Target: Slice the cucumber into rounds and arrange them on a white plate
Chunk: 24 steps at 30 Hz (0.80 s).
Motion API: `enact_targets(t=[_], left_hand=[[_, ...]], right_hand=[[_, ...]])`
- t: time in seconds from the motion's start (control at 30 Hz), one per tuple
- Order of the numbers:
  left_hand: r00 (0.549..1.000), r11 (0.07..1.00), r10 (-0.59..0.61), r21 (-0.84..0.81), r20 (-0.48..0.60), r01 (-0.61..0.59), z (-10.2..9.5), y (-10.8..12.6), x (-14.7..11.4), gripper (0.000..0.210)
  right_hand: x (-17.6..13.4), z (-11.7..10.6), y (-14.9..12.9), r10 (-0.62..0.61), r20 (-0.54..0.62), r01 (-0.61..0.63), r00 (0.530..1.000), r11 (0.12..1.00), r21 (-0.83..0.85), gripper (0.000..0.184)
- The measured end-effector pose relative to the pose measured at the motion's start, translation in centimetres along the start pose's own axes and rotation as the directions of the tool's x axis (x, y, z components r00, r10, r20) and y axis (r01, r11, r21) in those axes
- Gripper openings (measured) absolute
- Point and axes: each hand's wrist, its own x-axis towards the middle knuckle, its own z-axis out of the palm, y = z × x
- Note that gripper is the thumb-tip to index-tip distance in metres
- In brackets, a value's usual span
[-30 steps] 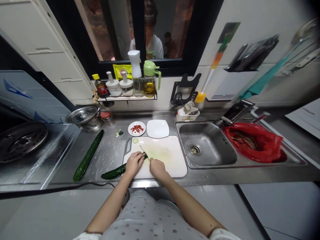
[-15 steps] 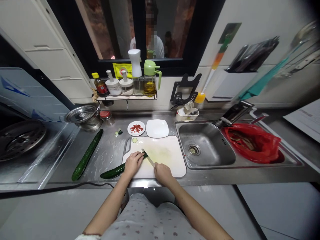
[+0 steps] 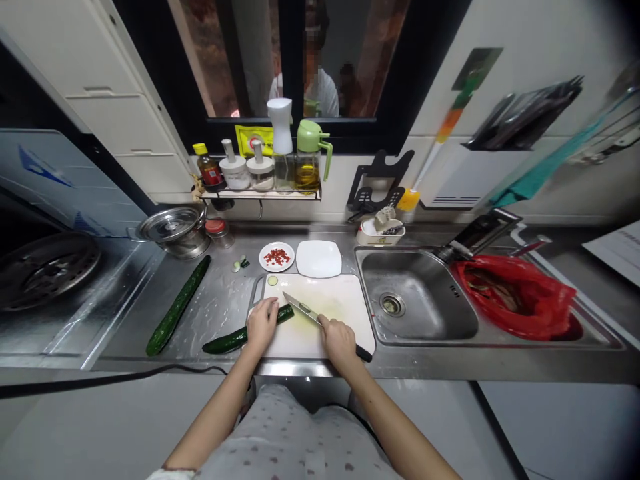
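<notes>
My left hand (image 3: 263, 325) is wrapped over a dark green cucumber (image 3: 227, 342). Its right end sticks out past my fingers onto the white cutting board (image 3: 340, 293), while the left part reaches beyond the board's edge. In my right hand (image 3: 341, 341) is a knife (image 3: 294, 302) with a black handle. The blade points up and left, apart from the cucumber's cut end, and what looks like a thin green piece clings to it. A round cucumber slice (image 3: 273, 281) lies at the board's top left corner. Another whole cucumber (image 3: 179, 307) rests on the counter to the left.
Behind the board stand a plate of chopped red bits (image 3: 277, 257) and a white plate (image 3: 319, 259). Small cucumber ends (image 3: 241, 264) lie nearby. The sink (image 3: 420, 293) and a red bag (image 3: 515, 297) are to the right; a steel pot (image 3: 175, 230) stands back left.
The knife has moved off the cucumber's end, up and to the right, and its black handle now shows. My left hand has shifted slightly back, with more of the cucumber's right end uncovered.
</notes>
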Motion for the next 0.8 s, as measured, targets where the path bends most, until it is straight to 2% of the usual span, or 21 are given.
enact_targets(t=[0.07, 0.13, 0.23, 0.33, 0.6, 0.7, 0.8], left_hand=[[0.995, 0.999, -0.038, -0.016, -0.092, 0.036, -0.4, 0.5, 0.4, 0.03], [0.996, 1.0, 0.009, -0.015, -0.09, -0.011, -0.8, 1.4, 0.8, 0.03], [0.989, 0.99, 0.143, 0.01, 0.043, -0.144, -1.0, 3.0, 1.4, 0.03], [0.969, 0.978, 0.187, 0.057, 0.162, -0.199, -0.9, 4.4, 1.7, 0.035], [0.916, 0.989, 0.131, 0.013, 0.38, -0.147, -0.3, 6.0, 2.5, 0.022], [0.915, 0.993, 0.121, -0.046, 0.386, -0.112, 0.1, 6.3, 2.8, 0.02], [0.934, 0.988, 0.127, -0.129, 0.333, -0.088, 0.8, 6.2, 3.1, 0.011]], right_hand=[[0.0, -0.2, 0.1, 0.011, -0.032, -0.011, 0.999, 1.0, 0.01, 0.031], [0.0, -0.4, 0.2, 0.009, -0.059, -0.008, 0.998, 1.0, 0.015, 0.034], [0.1, -0.4, 0.4, -0.008, -0.092, 0.009, 0.996, 1.0, 0.011, 0.042], [0.2, -0.2, 0.6, -0.028, -0.116, 0.028, 0.993, 1.0, 0.002, 0.044], [-0.2, 0.0, 1.6, -0.057, -0.133, 0.053, 0.989, 0.998, -0.034, 0.042], [-0.3, 0.1, 2.0, -0.051, -0.126, 0.046, 0.991, 0.998, -0.042, 0.041], [-0.4, 0.3, 2.5, -0.035, -0.125, 0.03, 0.992, 0.999, -0.042, 0.04]])
